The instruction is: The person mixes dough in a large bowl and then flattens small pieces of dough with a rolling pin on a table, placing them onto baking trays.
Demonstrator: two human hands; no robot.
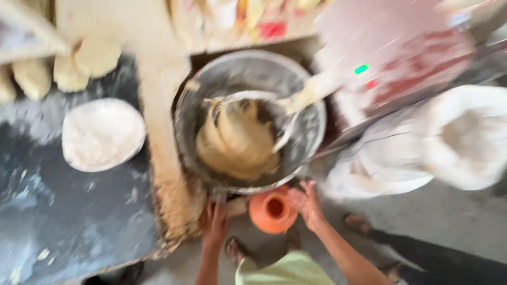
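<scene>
The frame is blurred by motion. A round metal mixer bowl (pixel 185 119) holds a mass of pale dough around a hook. Below it stands a small orange clay pot (pixel 272 212). My left hand (pixel 214 224) hangs fingers-down just left of the pot, near the bowl's lower rim, with nothing in it. My right hand (pixel 306 203) rests open against the pot's right side. Whether it grips the pot I cannot tell.
A dark, floured worktop (pixel 68 221) lies to the left with a white bowl of flour (pixel 103 134) and dough balls (pixel 79 66) at its back. An open white flour sack (pixel 465 137) sits right. The mixer body (pixel 391 53) shows a green light.
</scene>
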